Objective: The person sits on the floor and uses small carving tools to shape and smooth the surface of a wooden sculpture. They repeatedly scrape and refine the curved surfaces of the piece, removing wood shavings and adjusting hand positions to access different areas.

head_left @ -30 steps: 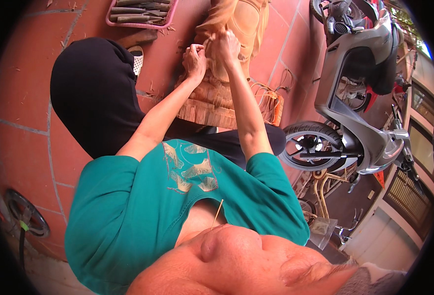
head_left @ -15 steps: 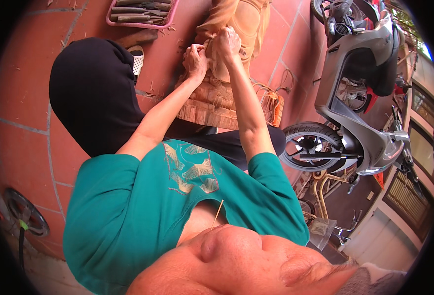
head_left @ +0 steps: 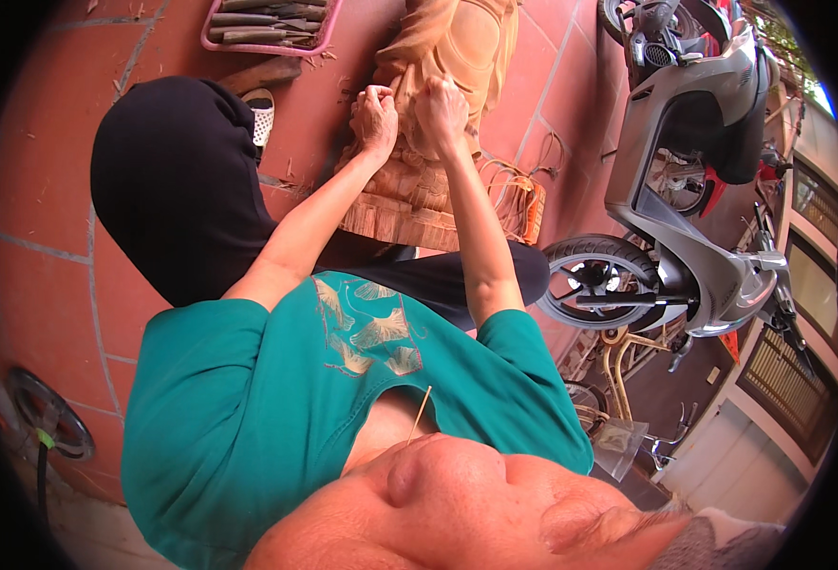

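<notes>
A carved wooden statue (head_left: 466, 33) with draped folds lies between my legs, its rough base (head_left: 395, 220) toward me. My left hand (head_left: 374, 123) rests at the statue's left side with fingers curled in a pinch. Just right of it, my right hand (head_left: 442, 112) is closed like a fist against the statue's surface. Whatever either hand grips is too small or hidden behind the fingers to make out.
A pink basket (head_left: 212, 38) of carving tools stands at the far left, with a wooden block (head_left: 265, 74) beside it. Wood chips dot the red tiles. An orange case (head_left: 534, 211) with a cable lies right of the statue; a grey motorbike (head_left: 632, 180) stands beyond.
My right hand has slid a short way toward me along the statue, its fingers staying curled. My left hand has stayed in nearly the same place.
</notes>
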A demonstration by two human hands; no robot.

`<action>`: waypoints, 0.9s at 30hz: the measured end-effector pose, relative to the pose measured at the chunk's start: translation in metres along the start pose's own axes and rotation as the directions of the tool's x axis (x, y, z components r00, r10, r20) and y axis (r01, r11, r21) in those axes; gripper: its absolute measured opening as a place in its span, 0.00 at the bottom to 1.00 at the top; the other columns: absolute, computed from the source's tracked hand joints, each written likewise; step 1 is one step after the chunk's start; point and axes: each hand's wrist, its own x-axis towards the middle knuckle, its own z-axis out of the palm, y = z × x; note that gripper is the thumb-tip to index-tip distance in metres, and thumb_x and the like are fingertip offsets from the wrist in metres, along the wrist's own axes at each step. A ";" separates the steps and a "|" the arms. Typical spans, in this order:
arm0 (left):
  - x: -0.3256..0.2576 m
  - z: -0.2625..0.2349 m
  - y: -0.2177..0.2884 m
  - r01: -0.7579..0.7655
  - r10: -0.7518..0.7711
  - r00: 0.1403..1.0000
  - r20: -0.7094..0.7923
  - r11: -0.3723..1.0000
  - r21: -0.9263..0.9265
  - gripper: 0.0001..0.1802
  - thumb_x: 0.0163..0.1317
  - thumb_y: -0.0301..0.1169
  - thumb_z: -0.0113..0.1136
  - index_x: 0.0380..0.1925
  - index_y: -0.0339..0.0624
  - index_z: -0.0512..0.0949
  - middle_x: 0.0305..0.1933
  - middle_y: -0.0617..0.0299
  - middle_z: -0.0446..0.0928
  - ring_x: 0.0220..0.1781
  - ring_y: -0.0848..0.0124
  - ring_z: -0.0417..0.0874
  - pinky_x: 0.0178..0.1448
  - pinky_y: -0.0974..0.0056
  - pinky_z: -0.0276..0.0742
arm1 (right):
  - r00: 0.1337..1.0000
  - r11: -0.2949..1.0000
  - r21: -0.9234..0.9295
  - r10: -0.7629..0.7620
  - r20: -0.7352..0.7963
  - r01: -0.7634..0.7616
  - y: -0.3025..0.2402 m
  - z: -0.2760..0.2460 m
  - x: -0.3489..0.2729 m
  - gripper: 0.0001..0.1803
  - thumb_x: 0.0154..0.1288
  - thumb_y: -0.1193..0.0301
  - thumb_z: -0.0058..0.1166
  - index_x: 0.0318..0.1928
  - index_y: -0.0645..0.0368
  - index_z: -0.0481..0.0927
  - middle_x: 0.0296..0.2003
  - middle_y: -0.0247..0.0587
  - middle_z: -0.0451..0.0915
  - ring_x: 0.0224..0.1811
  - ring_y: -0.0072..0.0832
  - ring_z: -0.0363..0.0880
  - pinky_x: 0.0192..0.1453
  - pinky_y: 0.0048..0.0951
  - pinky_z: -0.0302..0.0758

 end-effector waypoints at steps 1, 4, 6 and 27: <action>0.001 0.000 0.000 0.002 -0.002 1.000 0.000 1.000 0.005 0.08 0.64 0.36 0.50 0.40 0.52 0.74 0.45 0.58 0.76 0.51 0.54 0.75 0.51 0.45 0.72 | 1.000 0.999 -0.030 -0.015 -0.013 0.015 -0.002 0.005 0.012 0.08 0.59 0.72 0.50 0.27 0.63 0.78 0.35 0.57 0.79 0.36 0.52 0.82 0.39 0.49 0.77; -0.005 0.005 0.002 -0.006 0.007 1.000 0.023 1.000 -0.001 0.08 0.64 0.36 0.51 0.41 0.52 0.74 0.45 0.58 0.76 0.51 0.54 0.75 0.52 0.45 0.72 | 1.000 0.996 -0.088 0.014 0.003 -0.013 0.004 0.019 0.044 0.08 0.59 0.71 0.50 0.27 0.62 0.79 0.36 0.56 0.79 0.38 0.52 0.82 0.41 0.49 0.77; -0.006 0.006 0.000 -0.028 0.029 0.999 0.023 0.999 -0.022 0.08 0.64 0.37 0.51 0.41 0.52 0.74 0.46 0.58 0.76 0.51 0.54 0.75 0.52 0.45 0.72 | 0.999 0.996 -0.076 0.046 0.008 -0.046 0.009 0.026 0.047 0.08 0.59 0.71 0.51 0.28 0.62 0.79 0.36 0.56 0.79 0.39 0.51 0.82 0.43 0.48 0.77; -0.005 0.002 0.004 0.000 0.000 1.000 0.015 1.000 -0.004 0.08 0.65 0.38 0.51 0.40 0.51 0.74 0.46 0.59 0.76 0.51 0.54 0.75 0.52 0.46 0.72 | 0.999 0.995 -0.090 -0.043 0.032 0.046 0.001 0.019 0.042 0.08 0.59 0.71 0.53 0.32 0.64 0.80 0.35 0.56 0.78 0.36 0.51 0.82 0.39 0.46 0.78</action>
